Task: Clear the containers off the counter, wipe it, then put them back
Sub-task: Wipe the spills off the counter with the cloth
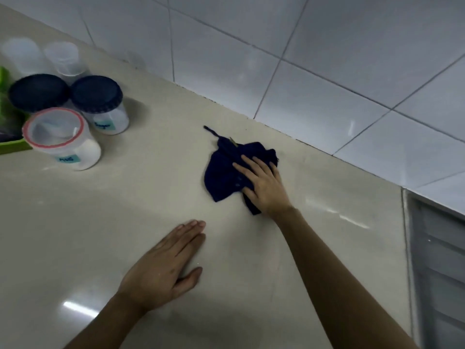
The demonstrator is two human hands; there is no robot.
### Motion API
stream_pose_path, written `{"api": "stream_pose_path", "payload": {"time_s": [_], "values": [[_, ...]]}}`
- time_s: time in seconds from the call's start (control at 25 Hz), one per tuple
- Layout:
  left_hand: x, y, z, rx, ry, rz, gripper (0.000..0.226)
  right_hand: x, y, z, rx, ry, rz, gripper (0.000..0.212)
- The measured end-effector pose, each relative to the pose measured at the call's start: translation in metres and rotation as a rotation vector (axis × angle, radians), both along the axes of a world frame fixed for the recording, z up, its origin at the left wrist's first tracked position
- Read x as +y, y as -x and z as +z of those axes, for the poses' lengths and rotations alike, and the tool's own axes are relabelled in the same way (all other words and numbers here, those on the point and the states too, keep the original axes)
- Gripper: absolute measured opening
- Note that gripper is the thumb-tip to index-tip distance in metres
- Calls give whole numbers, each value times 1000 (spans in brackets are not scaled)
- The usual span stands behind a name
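The right hand (261,182) lies spread flat on the cloth (226,172), limp and light, best pressed mid-bunch; left hand (163,268) rests flat on the counter (100,222).

The tabletop (100,235) looks like smooth, polished pale stone with glossy reflections. The wall tiles (327,59) are glazed and shiny. The dark blue rag (224,177) is soft, matt cloth. The containers (75,147) are translucent plastic with matt dark lids (97,93).
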State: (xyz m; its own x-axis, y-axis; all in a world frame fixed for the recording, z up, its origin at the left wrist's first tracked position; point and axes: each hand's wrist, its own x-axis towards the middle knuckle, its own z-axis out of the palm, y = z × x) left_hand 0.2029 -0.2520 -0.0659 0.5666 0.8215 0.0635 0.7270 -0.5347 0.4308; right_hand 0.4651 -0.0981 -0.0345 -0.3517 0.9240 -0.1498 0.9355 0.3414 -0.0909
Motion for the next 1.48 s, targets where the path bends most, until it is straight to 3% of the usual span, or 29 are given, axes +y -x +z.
{"api": "stream_pose_path", "payload": {"time_s": [0.12, 0.28, 0.68, 1.04, 1.36, 1.48], "values": [[7, 23, 5, 34, 10, 101, 67, 14, 19, -3, 55, 16, -22, 55], [24, 47, 4, 44, 24, 156, 68, 3, 13, -8, 80, -27, -265, 56], [19, 45, 16, 118, 2, 129, 66, -154, -14, -10, 0, -20, -639, 59], [15, 36, 20, 217, -8, 133, 62, -257, 21, 2, -16, -12, -549, 71], [-4, 12, 36, 283, -55, 135, 52, -289, 20, 2, -55, -36, -884, 66], [-13, -16, 36, 220, -35, 1, 44, -281, -1, -1, -113, -119, -598, 68]]}}
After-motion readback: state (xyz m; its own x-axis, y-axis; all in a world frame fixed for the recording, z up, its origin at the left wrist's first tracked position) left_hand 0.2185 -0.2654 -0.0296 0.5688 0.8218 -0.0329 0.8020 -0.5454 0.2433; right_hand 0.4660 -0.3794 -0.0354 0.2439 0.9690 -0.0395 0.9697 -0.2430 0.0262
